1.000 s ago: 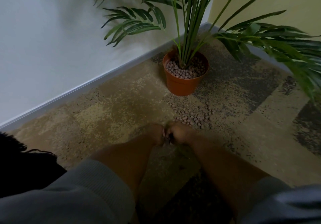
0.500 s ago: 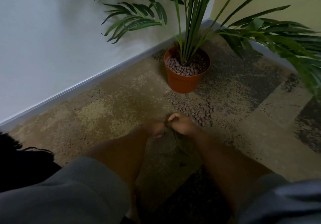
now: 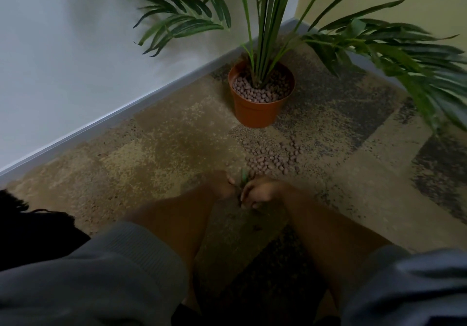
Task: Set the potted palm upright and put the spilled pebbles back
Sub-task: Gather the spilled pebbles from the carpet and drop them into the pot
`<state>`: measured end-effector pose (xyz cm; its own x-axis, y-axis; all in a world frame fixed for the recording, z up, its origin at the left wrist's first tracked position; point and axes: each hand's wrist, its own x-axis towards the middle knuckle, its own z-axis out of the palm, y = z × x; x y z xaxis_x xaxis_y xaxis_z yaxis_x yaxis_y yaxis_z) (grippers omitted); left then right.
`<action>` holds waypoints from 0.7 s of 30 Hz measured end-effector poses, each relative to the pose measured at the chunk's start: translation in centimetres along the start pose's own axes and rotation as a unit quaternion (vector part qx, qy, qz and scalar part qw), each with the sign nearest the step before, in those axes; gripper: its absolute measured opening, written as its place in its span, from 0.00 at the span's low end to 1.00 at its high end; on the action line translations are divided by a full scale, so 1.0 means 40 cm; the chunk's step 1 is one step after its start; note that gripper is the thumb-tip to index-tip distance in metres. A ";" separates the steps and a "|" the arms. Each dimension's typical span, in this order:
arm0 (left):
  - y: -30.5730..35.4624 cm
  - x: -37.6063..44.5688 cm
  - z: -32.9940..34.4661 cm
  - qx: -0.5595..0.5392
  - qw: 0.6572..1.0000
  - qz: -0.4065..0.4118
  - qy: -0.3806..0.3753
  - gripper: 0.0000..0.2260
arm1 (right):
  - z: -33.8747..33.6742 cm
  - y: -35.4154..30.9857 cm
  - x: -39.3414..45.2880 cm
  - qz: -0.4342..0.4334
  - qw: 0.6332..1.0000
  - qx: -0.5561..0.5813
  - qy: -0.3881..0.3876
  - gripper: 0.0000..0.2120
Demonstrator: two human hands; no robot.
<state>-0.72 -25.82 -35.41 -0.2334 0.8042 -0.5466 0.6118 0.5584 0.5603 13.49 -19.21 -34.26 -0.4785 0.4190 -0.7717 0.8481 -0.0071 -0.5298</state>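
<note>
So the palm is already standing up in its orange pot, tucked into the corner where the white wall meets the yellowish one. That half of the job looks done to me. The pot has a decent layer of pebbles inside around the stems.

What's left is the spilled pebbles, a loose patch on the carpet right in front of the pot, between the pot and the hands. Both hands are down low on the floor, close together, almost touching. The left hand and right hand both have their fingers curled in, and there's something small and greenish poking up between them, maybe a bit of leaf, too blurry to call. I can't tell whether either hand actually has pebbles in it.

The bit that matters for the next move: the pile sits just ahead of the hands and a little to the right, so the right hand is the nearer one. The near edge of the patch is just beside its knuckles. The patch stretches roughly from the hands toward the pot, so my guess is that scooping forward along that line and then lifting up to the rim is the natural path. The low fronds on the right could get in the way.
</note>
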 end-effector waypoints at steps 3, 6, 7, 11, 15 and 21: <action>-0.004 -0.001 0.020 0.021 1.000 0.013 0.016 0.13 | 0.011 0.015 -0.002 0.004 0.993 -0.113 -0.041 0.09; -0.016 0.003 0.030 0.056 0.998 0.017 0.028 0.12 | 0.014 0.029 -0.005 0.027 0.980 -0.175 -0.093 0.08; -0.017 0.004 0.033 0.062 0.997 0.020 0.031 0.11 | 0.016 0.033 -0.007 0.027 0.975 -0.192 -0.104 0.08; -0.020 0.008 0.038 0.056 0.997 0.020 0.045 0.07 | 0.027 0.039 -0.020 0.006 0.972 -0.214 -0.096 0.12; -0.031 0.008 0.022 0.044 0.998 0.037 0.032 0.03 | 0.044 0.039 -0.015 -0.006 0.967 -0.233 -0.101 0.11; -0.072 -0.016 0.010 0.009 0.999 0.034 -0.009 0.09 | 0.057 0.028 -0.012 0.006 0.976 -0.194 -0.104 0.08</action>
<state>-2.03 -28.00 -36.92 -0.1762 0.8364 -0.5190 0.6394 0.4981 0.5857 14.15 -21.48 -35.31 -0.4689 0.2281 -0.8533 0.8575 0.3491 -0.3779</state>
